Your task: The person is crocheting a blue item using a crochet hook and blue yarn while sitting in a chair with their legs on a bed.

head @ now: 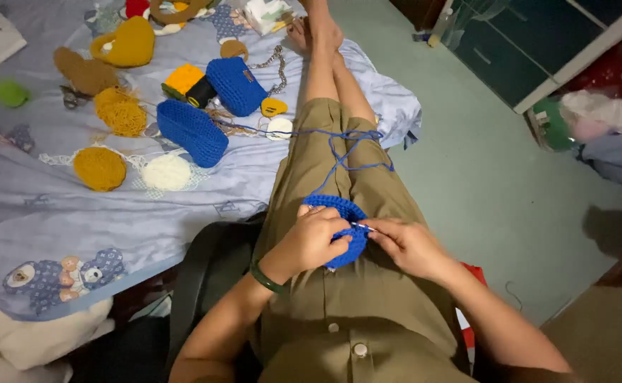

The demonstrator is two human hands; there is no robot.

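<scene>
Pinching the round blue crochet piece in my left hand to keep its edge taut on my lap, I close my right hand on the thin hook just beside it, blue yarn trailing away over my legs.

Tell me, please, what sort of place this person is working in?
Probably a bedroom at home used for crochet: a bed sheet strewn with yarn balls, and a blue crochet piece held in both hands.
</scene>
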